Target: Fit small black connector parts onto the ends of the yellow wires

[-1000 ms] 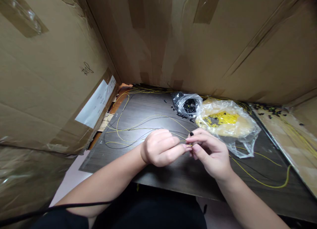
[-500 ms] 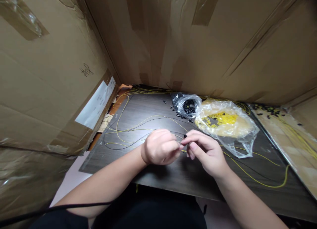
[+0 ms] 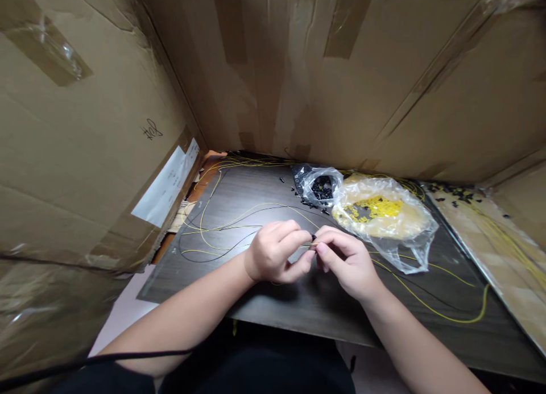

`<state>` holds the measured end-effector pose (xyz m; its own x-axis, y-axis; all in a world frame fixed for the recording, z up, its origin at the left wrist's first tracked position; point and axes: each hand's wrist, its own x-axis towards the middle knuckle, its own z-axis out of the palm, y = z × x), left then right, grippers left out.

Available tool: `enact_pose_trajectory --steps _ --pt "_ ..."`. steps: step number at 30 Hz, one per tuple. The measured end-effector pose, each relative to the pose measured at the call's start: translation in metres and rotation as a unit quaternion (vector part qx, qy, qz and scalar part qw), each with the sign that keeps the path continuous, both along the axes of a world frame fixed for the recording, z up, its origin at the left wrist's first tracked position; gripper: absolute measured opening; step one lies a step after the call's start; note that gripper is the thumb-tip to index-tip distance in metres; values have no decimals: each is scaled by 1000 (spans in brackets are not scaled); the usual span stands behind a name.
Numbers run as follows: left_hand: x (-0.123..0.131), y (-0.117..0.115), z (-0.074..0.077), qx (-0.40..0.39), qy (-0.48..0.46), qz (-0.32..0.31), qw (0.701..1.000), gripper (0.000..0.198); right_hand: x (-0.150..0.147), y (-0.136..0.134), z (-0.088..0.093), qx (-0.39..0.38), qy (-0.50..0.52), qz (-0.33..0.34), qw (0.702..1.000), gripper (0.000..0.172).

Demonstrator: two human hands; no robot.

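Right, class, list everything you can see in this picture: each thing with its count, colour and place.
cardboard boxes: several, brown, left and back
label: one, white, on the left box
table: one, dark wood, centre
board: one, pale, right edge
wires: many, yellow and a few black, looped over the table, one pinched between the hands
small bag: one, clear, holding black bits, back of table
large bag: one, clear, holding yellow bits, right of the small bag
black piece: one, black, at the fingers
cable: one, black, across the left forearm
left hand: one, centre, pinching a wire
right hand: one, touching the left, on the black piece
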<state>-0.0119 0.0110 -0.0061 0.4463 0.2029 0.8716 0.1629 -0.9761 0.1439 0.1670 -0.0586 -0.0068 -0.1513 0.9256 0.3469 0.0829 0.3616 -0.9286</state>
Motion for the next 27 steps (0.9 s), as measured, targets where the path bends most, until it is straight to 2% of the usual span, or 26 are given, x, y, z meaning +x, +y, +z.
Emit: enact_pose_trajectory --steps 4,9,17,22,27 --pt "0 -1 0 23 39 19 999 11 2 0 0 3 0 -25 1000 18" --pt "0 -3 0 1 80 40 996 14 3 3 2 29 -28 -69 997 20" --pt "2 -5 5 -111 8 -16 994 13 4 0 5 111 -73 -115 985 6" --pt "3 -9 10 -153 -21 -26 988 11 6 -3 6 172 -108 -152 967 12" --pt "4 -11 11 -164 -33 -27 985 10 5 -3 6 203 -137 -181 952 29"
